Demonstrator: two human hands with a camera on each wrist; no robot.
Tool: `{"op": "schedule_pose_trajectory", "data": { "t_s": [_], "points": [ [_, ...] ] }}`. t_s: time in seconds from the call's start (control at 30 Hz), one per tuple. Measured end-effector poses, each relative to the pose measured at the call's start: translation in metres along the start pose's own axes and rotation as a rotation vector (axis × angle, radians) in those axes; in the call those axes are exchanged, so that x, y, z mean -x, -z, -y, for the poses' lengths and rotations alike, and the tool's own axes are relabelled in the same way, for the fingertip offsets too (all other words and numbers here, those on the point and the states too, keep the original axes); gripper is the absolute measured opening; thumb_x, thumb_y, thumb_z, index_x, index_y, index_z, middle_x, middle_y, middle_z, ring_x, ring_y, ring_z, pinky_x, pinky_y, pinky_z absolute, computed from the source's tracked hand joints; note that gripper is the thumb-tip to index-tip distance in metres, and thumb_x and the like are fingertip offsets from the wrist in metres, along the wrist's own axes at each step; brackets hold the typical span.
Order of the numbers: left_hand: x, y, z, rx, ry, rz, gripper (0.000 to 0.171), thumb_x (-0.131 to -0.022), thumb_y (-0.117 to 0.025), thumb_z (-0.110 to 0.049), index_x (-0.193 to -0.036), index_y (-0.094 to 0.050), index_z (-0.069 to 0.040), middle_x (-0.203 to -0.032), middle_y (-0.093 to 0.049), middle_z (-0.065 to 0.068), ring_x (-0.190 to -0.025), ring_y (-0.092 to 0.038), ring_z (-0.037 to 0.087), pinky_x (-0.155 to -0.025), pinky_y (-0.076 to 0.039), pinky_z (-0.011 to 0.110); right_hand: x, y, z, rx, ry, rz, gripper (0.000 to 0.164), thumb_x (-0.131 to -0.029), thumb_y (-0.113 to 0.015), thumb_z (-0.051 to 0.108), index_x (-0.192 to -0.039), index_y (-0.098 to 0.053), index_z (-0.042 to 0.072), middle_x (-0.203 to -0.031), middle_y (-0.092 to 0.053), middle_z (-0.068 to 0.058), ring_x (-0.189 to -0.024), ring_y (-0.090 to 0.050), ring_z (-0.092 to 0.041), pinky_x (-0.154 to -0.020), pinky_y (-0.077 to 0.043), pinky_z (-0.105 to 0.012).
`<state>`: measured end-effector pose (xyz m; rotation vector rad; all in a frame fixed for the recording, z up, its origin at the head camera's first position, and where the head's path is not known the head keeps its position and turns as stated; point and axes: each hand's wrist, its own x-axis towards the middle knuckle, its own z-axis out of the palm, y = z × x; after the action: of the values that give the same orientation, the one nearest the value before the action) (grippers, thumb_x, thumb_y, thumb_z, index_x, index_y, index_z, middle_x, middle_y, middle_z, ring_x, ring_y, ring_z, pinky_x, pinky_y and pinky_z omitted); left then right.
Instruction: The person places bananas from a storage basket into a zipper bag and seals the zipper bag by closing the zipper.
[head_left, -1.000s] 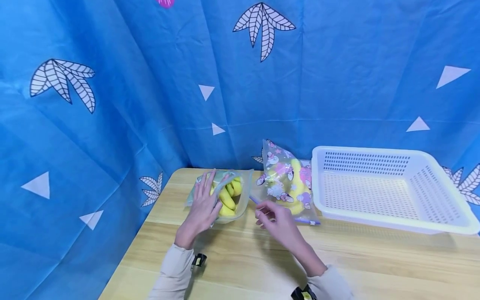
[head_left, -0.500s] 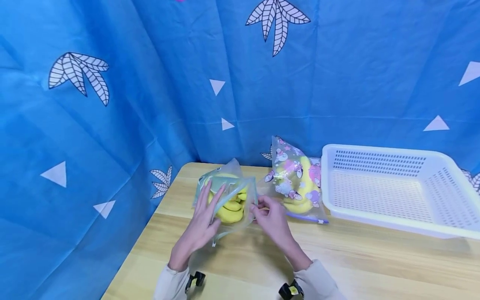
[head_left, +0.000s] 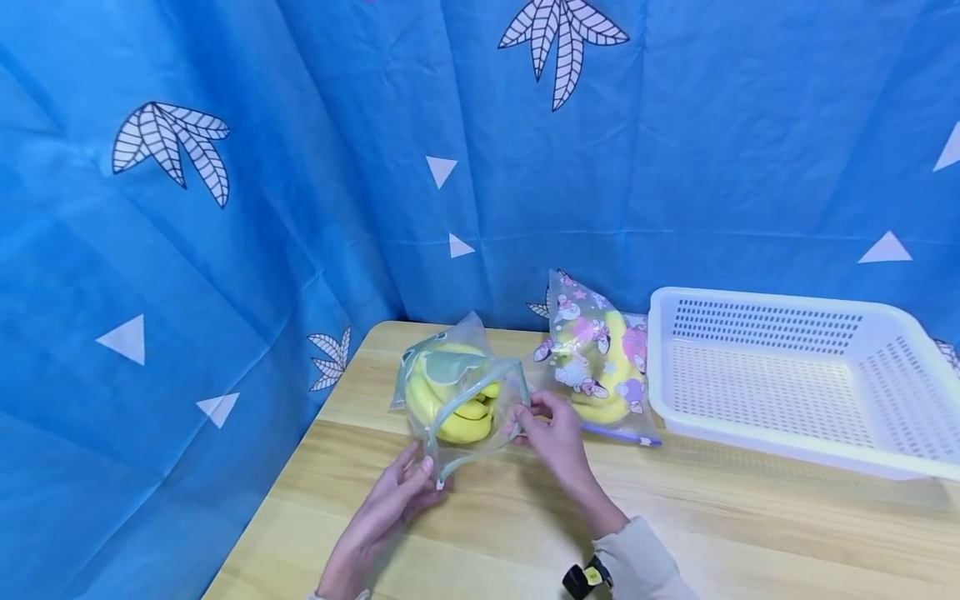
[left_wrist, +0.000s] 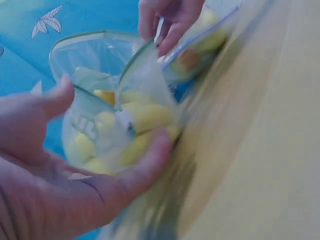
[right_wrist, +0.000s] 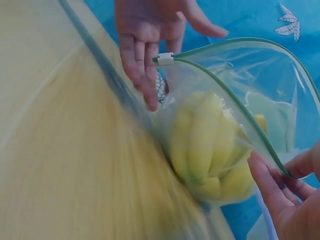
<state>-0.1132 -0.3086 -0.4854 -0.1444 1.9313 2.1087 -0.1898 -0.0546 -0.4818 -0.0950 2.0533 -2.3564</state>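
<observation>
A clear zip bag (head_left: pixel 450 454) with a green-edged mouth lies on the table, its mouth gaping toward me. Inside are yellow bananas (head_left: pixel 463 423). My right hand (head_left: pixel 558 442) pinches the right end of the bag's rim between thumb and fingers, as the right wrist view shows. At the near left corner, by the white slider (right_wrist: pixel 165 59), my left hand (head_left: pixel 386 508) is held with thumb and fingers apart. In the left wrist view its fingers (left_wrist: pixel 150 160) extend alongside the bag; whether they touch it I cannot tell.
Right of this bag lies a second zip bag (head_left: pixel 573 371), printed with pink and purple figures, with bananas inside. A white plastic basket (head_left: pixel 757 442) stands farther right on the wooden table (head_left: pixel 720 533). Blue patterned cloth (head_left: pixel 525 192) hangs behind and at left.
My left hand has come off the bag's top and drawn back toward me to its near left corner. The right hand has reached the rim and taken hold; the mouth has spread wider.
</observation>
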Motion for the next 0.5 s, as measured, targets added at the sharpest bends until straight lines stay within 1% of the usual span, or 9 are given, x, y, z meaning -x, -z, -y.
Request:
{"op": "schedule_pose_trajectory", "data": {
  "t_s": [0.07, 0.1, 0.13, 0.17, 0.23, 0.3, 0.4, 0.47, 0.5],
  "points": [
    [-0.001, 0.001, 0.006, 0.161, 0.054, 0.045, 0.073, -0.108, -0.052, -0.016, -0.160, -0.007, 0.007, -0.124, -0.061, 0.027, -0.109, -0.067, 0.029, -0.103, -0.051, 0.041, 0.000, 0.001, -0.001, -0.006, -0.016, -0.006, 0.012, -0.095, -0.064, -0.005, -0.105, -0.064, -0.011, -0.097, -0.065, -0.023, -0.073, -0.073, -0.027, -0.068, -0.063, -0.036],
    [-0.001, 0.001, 0.008, 0.218, 0.070, 0.043, 0.070, -0.107, -0.052, -0.013, -0.159, -0.011, 0.009, -0.116, -0.065, 0.022, -0.103, -0.069, 0.025, -0.100, -0.054, 0.037, 0.001, 0.001, -0.002, -0.012, -0.024, -0.009, 0.012, -0.094, -0.066, -0.004, -0.105, -0.063, -0.010, -0.097, -0.064, -0.022, -0.073, -0.073, -0.026, -0.068, -0.063, -0.037],
    [-0.001, 0.001, 0.010, 0.242, 0.078, 0.029, 0.066, -0.107, -0.053, -0.010, -0.157, -0.016, 0.011, -0.108, -0.066, 0.017, -0.095, -0.069, 0.020, -0.094, -0.056, 0.033, 0.002, 0.001, -0.002, -0.017, -0.030, -0.009, 0.013, -0.094, -0.067, -0.003, -0.104, -0.062, -0.009, -0.096, -0.062, -0.021, -0.072, -0.072, -0.026, -0.068, -0.063, -0.038],
    [-0.002, 0.001, 0.011, 0.246, 0.078, 0.007, 0.063, -0.105, -0.054, -0.008, -0.155, -0.022, 0.014, -0.102, -0.067, 0.012, -0.090, -0.069, 0.017, -0.089, -0.058, 0.029, 0.004, 0.002, -0.001, -0.024, -0.032, -0.009, 0.015, -0.094, -0.068, -0.001, -0.104, -0.061, -0.009, -0.097, -0.061, -0.020, -0.072, -0.071, -0.026, -0.068, -0.063, -0.039],
    [-0.003, 0.001, 0.013, 0.240, 0.075, -0.054, 0.055, -0.102, -0.058, -0.003, -0.149, -0.035, 0.015, -0.096, -0.068, 0.008, -0.083, -0.067, 0.014, -0.079, -0.059, 0.025, 0.009, 0.002, 0.000, -0.006, -0.031, -0.008, 0.018, -0.094, -0.072, 0.005, -0.100, -0.059, -0.006, -0.093, -0.061, -0.018, -0.069, -0.070, -0.026, -0.066, -0.063, -0.039],
    [-0.004, 0.000, 0.014, 0.226, 0.065, -0.121, 0.047, -0.100, -0.060, 0.000, -0.142, -0.046, 0.013, -0.097, -0.069, 0.008, -0.081, -0.067, 0.014, -0.074, -0.060, 0.025, 0.017, 0.003, 0.002, 0.054, -0.022, 0.004, 0.021, -0.094, -0.074, 0.012, -0.094, -0.059, -0.003, -0.084, -0.062, -0.016, -0.064, -0.067, -0.027, -0.061, -0.061, -0.034],
    [-0.007, -0.002, 0.012, 0.201, 0.035, -0.183, 0.041, -0.098, -0.062, 0.002, -0.137, -0.052, 0.011, -0.104, -0.070, 0.011, -0.081, -0.067, 0.015, -0.074, -0.060, 0.027, 0.031, 0.002, 0.003, 0.158, -0.009, 0.080, 0.024, -0.095, -0.074, 0.021, -0.085, -0.065, 0.002, -0.072, -0.065, -0.014, -0.059, -0.063, -0.026, -0.054, -0.054, -0.027],
    [-0.009, -0.005, 0.011, 0.190, 0.013, -0.197, 0.042, -0.098, -0.061, 0.004, -0.138, -0.052, 0.011, -0.107, -0.070, 0.012, -0.082, -0.067, 0.016, -0.077, -0.060, 0.028, 0.040, -0.001, 0.001, 0.198, 0.001, 0.160, 0.024, -0.097, -0.072, 0.022, -0.082, -0.069, 0.003, -0.069, -0.067, -0.014, -0.060, -0.065, -0.027, -0.055, -0.054, -0.026],
    [-0.010, -0.006, 0.011, 0.187, 0.002, -0.196, 0.043, -0.097, -0.060, 0.005, -0.139, -0.051, 0.012, -0.108, -0.069, 0.012, -0.083, -0.067, 0.016, -0.079, -0.060, 0.028, 0.044, -0.004, 0.001, 0.202, 0.005, 0.201, 0.023, -0.097, -0.071, 0.020, -0.082, -0.072, 0.002, -0.070, -0.068, -0.013, -0.062, -0.067, -0.027, -0.057, -0.056, -0.027]
  ]
}}
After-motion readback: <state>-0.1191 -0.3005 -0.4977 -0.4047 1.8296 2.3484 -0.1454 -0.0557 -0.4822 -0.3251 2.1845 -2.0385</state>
